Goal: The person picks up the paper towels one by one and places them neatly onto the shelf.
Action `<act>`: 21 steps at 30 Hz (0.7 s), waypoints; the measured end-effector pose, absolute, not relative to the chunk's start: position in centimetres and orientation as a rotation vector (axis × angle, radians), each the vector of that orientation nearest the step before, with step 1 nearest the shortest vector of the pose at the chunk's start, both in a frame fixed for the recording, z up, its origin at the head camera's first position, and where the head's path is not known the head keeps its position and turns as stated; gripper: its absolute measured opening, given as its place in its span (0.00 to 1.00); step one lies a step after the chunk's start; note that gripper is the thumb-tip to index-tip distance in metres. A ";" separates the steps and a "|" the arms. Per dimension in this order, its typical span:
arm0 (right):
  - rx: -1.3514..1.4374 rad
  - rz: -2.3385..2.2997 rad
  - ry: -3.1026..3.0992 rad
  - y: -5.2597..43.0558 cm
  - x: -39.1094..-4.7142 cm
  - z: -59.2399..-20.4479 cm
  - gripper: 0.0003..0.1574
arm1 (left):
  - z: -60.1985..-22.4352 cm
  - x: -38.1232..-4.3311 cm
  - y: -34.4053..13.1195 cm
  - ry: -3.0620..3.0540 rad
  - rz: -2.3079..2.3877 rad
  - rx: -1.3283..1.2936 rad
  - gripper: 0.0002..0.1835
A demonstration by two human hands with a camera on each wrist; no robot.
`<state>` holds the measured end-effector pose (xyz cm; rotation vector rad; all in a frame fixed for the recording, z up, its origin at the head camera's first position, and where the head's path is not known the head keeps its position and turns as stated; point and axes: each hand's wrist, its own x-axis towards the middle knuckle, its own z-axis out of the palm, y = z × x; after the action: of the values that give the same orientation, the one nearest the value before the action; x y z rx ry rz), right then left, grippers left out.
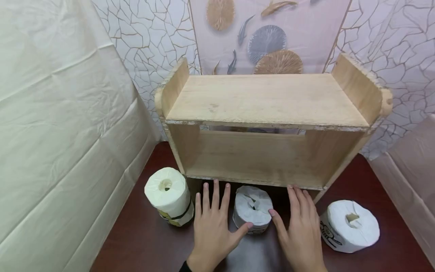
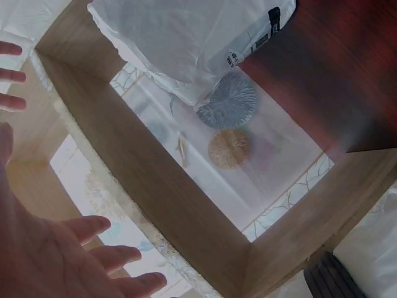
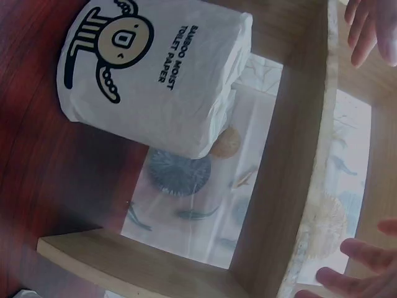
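Note:
A wrapped toilet paper roll [image 1: 253, 207] stands upright in front of the shelf's bottom opening, between my two hands. My left hand [image 1: 215, 230] has its fingers straight and spread, pointing at the lower board, with its thumb toward the roll. On the other side, my right hand [image 1: 300, 230] reaches forward with straight fingers, and its thumb tip overlaps the roll's edge in the head view. Whether it touches cannot be told. Neither hand grips anything. Printed lettering shows on the wrapped roll [image 3: 155, 74] in the right wrist view; the left wrist view shows its white wrapper [image 2: 192, 43].
A wooden shelf [image 1: 268, 100] stands against the patterned backdrop. Left of it is a taller white roll [image 1: 168, 189] with a dark band; a wrapped roll [image 1: 351, 226] stands at right. Pale fabric [image 1: 68, 132] walls in the dark red tabletop [image 1: 136, 234].

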<state>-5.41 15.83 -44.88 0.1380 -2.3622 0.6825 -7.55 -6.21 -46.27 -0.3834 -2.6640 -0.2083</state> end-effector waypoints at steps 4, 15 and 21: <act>0.146 0.710 -2.199 16.1 -5.9 -45.1 0.49 | -46.2 -7.4 -6.5 -2.656 -0.198 -0.388 0.59; 0.092 0.702 -1.975 18.0 -7.5 -44.9 0.48 | -46.4 -7.2 -6.5 -2.612 -0.205 -0.417 0.58; 0.029 0.720 -1.908 18.8 -8.1 -44.7 0.50 | -46.6 -7.5 -6.6 -2.552 -0.240 -0.438 0.57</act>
<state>-8.13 18.84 -44.66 0.0291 -1.9080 0.7200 -7.52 -6.56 -46.60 -0.4376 -2.5516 -0.2401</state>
